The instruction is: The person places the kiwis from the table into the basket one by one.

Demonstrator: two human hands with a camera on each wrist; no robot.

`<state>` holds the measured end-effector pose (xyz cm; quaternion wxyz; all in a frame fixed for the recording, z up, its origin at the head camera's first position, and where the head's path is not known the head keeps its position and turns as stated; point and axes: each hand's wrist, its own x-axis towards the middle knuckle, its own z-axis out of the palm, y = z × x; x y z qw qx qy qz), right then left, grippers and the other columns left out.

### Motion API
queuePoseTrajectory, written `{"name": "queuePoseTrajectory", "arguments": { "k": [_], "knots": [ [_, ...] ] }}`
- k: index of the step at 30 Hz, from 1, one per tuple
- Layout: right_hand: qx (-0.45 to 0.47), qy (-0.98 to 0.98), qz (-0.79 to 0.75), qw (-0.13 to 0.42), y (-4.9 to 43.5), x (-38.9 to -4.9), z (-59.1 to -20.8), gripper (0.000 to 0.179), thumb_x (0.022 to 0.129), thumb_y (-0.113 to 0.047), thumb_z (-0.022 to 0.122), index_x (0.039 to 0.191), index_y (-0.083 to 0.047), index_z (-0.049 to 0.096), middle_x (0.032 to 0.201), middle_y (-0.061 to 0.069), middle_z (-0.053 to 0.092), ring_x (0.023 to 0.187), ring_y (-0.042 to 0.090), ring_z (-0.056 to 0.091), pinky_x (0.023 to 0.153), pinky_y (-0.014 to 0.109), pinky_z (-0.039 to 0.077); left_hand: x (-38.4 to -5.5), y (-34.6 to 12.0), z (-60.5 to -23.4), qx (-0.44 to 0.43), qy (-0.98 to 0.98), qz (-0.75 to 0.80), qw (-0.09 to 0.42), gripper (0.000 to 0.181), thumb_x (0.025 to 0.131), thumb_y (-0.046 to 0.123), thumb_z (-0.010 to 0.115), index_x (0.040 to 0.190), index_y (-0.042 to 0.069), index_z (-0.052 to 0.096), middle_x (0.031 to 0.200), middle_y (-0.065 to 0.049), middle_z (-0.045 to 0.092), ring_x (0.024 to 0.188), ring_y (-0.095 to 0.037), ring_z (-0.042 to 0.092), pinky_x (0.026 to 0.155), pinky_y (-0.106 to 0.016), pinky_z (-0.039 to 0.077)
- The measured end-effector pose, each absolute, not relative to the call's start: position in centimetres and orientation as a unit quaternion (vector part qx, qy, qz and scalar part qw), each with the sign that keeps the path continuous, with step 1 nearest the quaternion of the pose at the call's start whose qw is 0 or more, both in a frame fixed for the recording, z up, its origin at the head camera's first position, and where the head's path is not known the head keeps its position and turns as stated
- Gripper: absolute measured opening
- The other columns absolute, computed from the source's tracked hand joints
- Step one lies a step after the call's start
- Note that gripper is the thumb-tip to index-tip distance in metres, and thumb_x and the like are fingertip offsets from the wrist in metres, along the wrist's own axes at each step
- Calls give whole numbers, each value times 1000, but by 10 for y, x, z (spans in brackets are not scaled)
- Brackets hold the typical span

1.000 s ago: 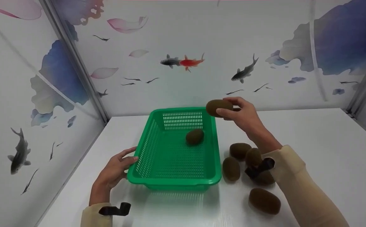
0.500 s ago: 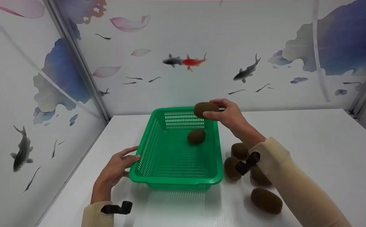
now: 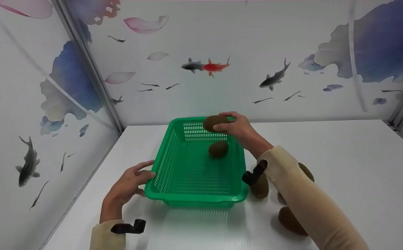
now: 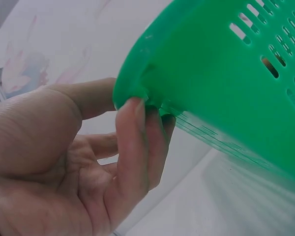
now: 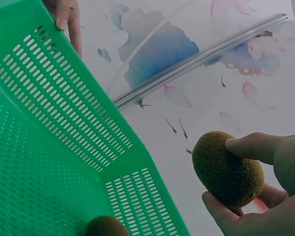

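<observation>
Right hand (image 3: 238, 126) has a kiwi (image 3: 211, 123) pinched, thumb on the near side, fingers on the far side; kiwi is at the basket's far wall, toward the right corner, in line with the rim in head view. Long axis runs roughly left-right in that view, about crosswise to the green basket (image 3: 196, 199), free end pointing left, other end toward the palm. In right wrist view the same axis slants upper left to lower right, and the fuzzy skin and the fingertips supporting it from below show clearly. Left hand (image 3: 128, 180) grips the basket's left rim; left wrist view gives the fingers bent under the lip, mostly hidden from the head camera. Second kiwi (image 3: 219, 149) sits on the basket floor, far right area, tilted; right wrist view catches only its top. Head view alone has the loose kiwis (image 3: 259, 187) on the white table (image 3: 354, 166) right of the basket, some partly behind the right sleeve (image 3: 302, 187). Versus one second ago: held kiwi has moved left from the basket's far right corner to over its far end, sleeve now covers more of the loose ones, left hand keeps its hold, second kiwi unmoved in the basket
</observation>
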<state>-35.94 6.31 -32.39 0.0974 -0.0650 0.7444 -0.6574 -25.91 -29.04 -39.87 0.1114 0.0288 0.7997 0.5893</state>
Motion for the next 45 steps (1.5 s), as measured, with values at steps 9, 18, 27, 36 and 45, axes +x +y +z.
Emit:
{"name": "queuePoseTrajectory", "arguments": {
  "k": [9, 18, 27, 36, 45],
  "knots": [
    [-48, 716, -683, 139, 39, -378, -345, 61, 96, -9, 66, 150, -3, 40, 146, 23, 48, 132, 36, 56, 110, 39, 48, -259, -289, -398, 27, 810, 576, 107, 66, 98, 26, 63, 155, 8, 34, 131, -23, 64, 100, -21, 71, 62, -30, 58],
    [-16, 723, -673, 156, 28, -388, -365, 66, 95, -16, 68, 150, 0, 36, 147, 21, 48, 136, 35, 52, 110, 43, 47, -258, -289, -395, 22, 811, 575, 108, 67, 99, 27, 62, 156, 9, 33, 133, -23, 63, 100, -21, 71, 62, -29, 58],
    [-11, 719, -668, 191, 21, -395, -375, 54, 93, -11, 70, 141, 2, 48, 145, 19, 49, 133, 32, 52, 112, 44, 45, -259, -289, -395, 30, 812, 573, 111, 67, 100, 27, 61, 156, 8, 32, 133, -24, 62, 100, -21, 71, 61, -30, 58],
    [5, 735, -645, 208, 12, -395, -375, 53, 94, -10, 68, 141, 3, 48, 147, 19, 47, 134, 32, 50, 111, 43, 46, -257, -288, -395, 32, 813, 571, 109, 66, 99, 27, 62, 156, 8, 33, 133, -24, 62, 101, -21, 71, 60, -28, 58],
    [13, 755, -626, 194, 5, -392, -374, 51, 94, -9, 67, 140, 5, 48, 146, 20, 49, 137, 33, 50, 109, 43, 48, -257, -289, -395, 31, 815, 570, 103, 66, 99, 27, 62, 156, 8, 34, 133, -25, 63, 100, -22, 71, 60, -30, 58]
  ]
}}
